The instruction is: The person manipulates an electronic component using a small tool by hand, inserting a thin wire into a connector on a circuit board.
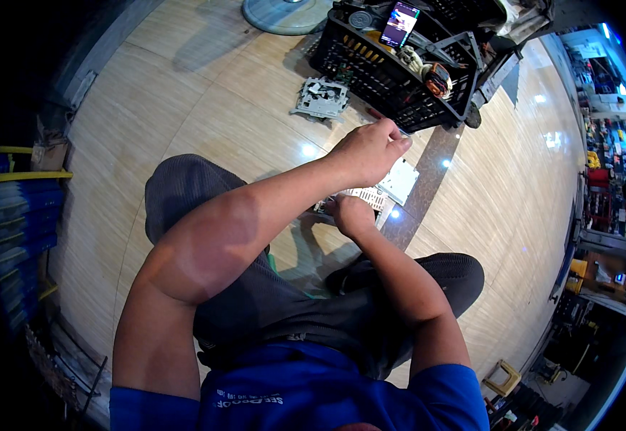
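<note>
My left hand (372, 153) is stretched forward over the floor, just short of the black basket. Its thumb and fingers are pinched together, and I cannot make out what, if anything, is between them. Closer to me, my right hand (355, 216) is closed on the near side of a slotted metal casing (373, 195), its fingertips partly hidden. A flat, pale metal plate (403, 179) lies against the casing's far right side, below my left hand. Beyond my left wrist, a metal bracket frame (322, 99) rests on the tiles.
A black plastic basket (370, 79) holds tools, a coiled cable and a lit phone (401, 24) propped on top. A red-handled tool (375, 113) lies by its base. A round stand base (284, 13) is at the back. Blue bins (33, 223) stand left; stocked shelves (615, 165) line the right.
</note>
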